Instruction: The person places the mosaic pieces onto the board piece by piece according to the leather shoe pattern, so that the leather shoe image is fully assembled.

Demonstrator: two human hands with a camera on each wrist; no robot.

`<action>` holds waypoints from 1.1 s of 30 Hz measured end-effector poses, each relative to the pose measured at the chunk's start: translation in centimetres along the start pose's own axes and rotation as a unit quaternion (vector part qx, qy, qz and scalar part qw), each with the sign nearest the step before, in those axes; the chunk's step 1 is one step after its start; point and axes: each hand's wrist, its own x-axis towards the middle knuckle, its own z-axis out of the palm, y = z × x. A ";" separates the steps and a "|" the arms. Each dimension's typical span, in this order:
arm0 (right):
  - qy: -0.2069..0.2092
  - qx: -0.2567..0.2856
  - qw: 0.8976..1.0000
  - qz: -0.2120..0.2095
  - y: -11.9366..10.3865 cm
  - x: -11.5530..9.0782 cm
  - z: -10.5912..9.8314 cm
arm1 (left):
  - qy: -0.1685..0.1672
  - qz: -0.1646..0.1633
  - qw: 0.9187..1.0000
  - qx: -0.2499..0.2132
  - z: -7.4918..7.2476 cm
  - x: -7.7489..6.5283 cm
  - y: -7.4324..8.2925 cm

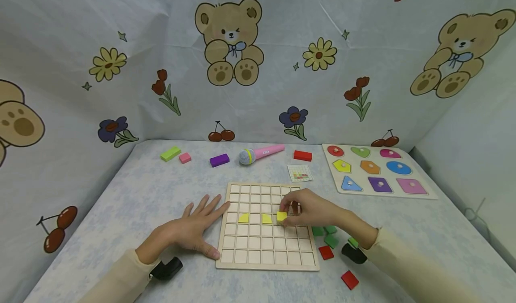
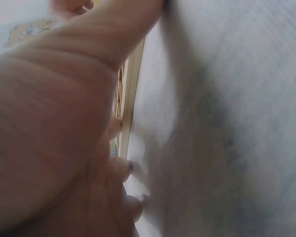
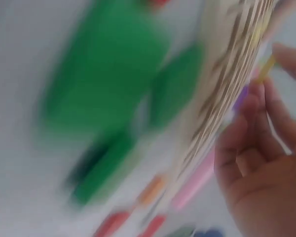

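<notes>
Right hand (image 1: 309,208) in a pinch on a yellow tile (image 1: 281,216), board (image 1: 268,267) partly hidden beneath, left hand (image 1: 191,231) with fingers apart.

Right hand (image 3: 264,165), at the right edge, pinching a thin yellow tile (image 3: 267,68) between thumb and fingertip. To its left, a ridged wooden board (image 3: 190,126) slants upward, seen nearly edge-on. Blurred green blocks (image 3: 108,69) loom at far left; a pink rod (image 3: 195,180), perhaps a handle, lies below.
</notes>
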 end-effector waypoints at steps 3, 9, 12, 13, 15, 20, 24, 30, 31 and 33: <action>-0.007 -0.006 1.000 -0.007 -1.8 1.3 1.2 | 0.000 -0.003 1.000 0.004 0.0 0.0 0.0; -0.020 -0.032 0.999 -0.019 -4.1 3.0 3.1 | 0.000 -0.010 1.000 0.004 0.0 0.0 0.2; -0.026 -0.040 0.999 -0.019 -4.6 3.3 3.7 | -0.001 -0.009 1.000 0.003 -0.1 0.0 0.2; -0.025 -0.044 0.999 -0.019 -4.7 3.4 3.8 | -0.001 -0.008 1.000 0.003 -0.1 0.0 0.2; -0.022 -0.052 0.998 -0.019 -4.8 3.5 4.1 | -0.002 -0.008 1.000 0.003 -0.1 -0.1 0.2; -0.015 -0.064 0.998 -0.018 -5.0 3.7 4.2 | -0.003 -0.008 1.000 0.005 -0.1 -0.1 0.1; -0.017 -0.064 0.998 -0.017 -5.1 3.5 4.0 | -0.002 -0.007 1.000 0.006 -0.1 -0.1 0.1; 0.013 -0.044 0.999 -0.010 -3.7 2.4 2.2 | -0.002 -0.005 1.000 0.007 0.0 0.0 0.1; 0.022 -0.036 0.999 -0.006 -3.2 2.0 1.7 | -0.003 -0.005 1.000 0.007 0.0 0.0 0.1; 0.040 -0.026 0.999 0.004 -1.8 1.3 0.6 | -0.003 -0.004 1.000 0.009 0.0 0.0 0.1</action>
